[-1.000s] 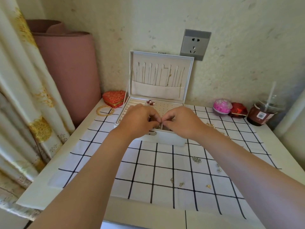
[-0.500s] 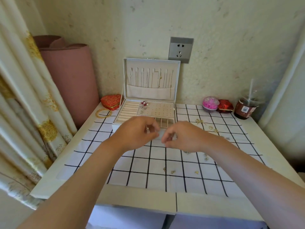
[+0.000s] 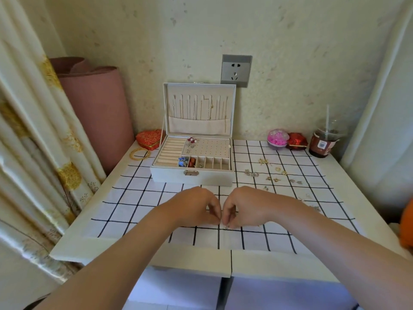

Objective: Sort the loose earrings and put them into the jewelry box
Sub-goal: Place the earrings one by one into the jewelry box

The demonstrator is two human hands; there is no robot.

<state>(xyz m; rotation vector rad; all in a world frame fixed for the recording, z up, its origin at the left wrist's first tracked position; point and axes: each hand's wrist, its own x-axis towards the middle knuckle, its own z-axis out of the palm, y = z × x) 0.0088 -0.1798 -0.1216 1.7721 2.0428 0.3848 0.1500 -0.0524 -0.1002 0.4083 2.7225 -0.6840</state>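
The white jewelry box point(image 3: 192, 178) stands open at the back middle of the checked cloth point(image 3: 138, 198), with a few earrings point(image 3: 191, 142) on its stud panel and in its front compartments. Several loose earrings point(image 3: 271, 175) lie scattered on the cloth to the right of the box. My left hand point(image 3: 196, 206) and my right hand point(image 3: 248, 206) meet fingertip to fingertip low over the cloth, in front of the box. My right hand's fingertips pinch a small earring point(image 3: 227, 227) at the cloth. My left hand's fingers are curled beside it; what they hold is hidden.
A red heart box point(image 3: 149, 137) and gold bangles point(image 3: 140, 153) sit left of the jewelry box. A pink ball point(image 3: 277, 139), a red ornament point(image 3: 296, 140) and a drink cup point(image 3: 324, 142) line the back right. A rolled pink mat point(image 3: 98, 108) and curtain point(image 3: 33, 130) stand at the left.
Both hands have drawn back from the jewelry box toward me and come down together onto the near middle of the cloth. The view has pulled back too.
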